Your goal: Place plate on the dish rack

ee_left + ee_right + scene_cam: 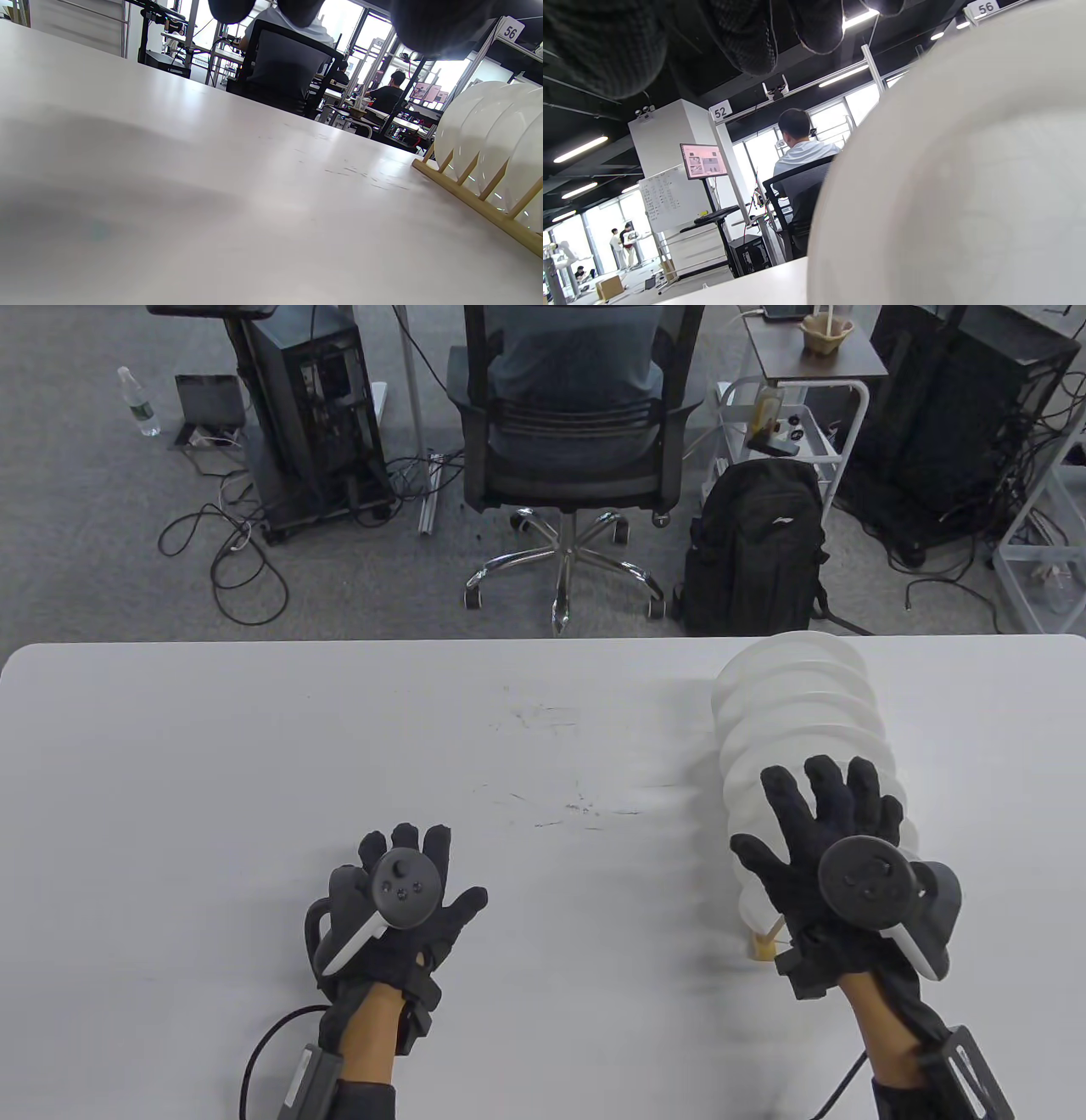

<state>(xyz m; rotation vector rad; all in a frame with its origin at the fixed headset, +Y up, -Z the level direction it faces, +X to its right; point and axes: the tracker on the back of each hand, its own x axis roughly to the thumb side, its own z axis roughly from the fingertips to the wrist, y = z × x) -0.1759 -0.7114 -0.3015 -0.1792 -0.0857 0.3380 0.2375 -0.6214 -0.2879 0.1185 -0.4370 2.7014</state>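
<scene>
Desk (543,746): white, fills lower frame. Plates (797,712): white, standing in a row in the rack (479,207), right of frame. Right hand (836,857): fingers spread, over nearest plate; contact not determinable. Left hand (399,899): lower centre-left, fingers spread, holding nothing.

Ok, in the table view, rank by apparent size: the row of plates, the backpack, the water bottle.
1. Row of plates
2. Backpack, nearly as big, but farther away
3. Water bottle, clearly smallest
</scene>
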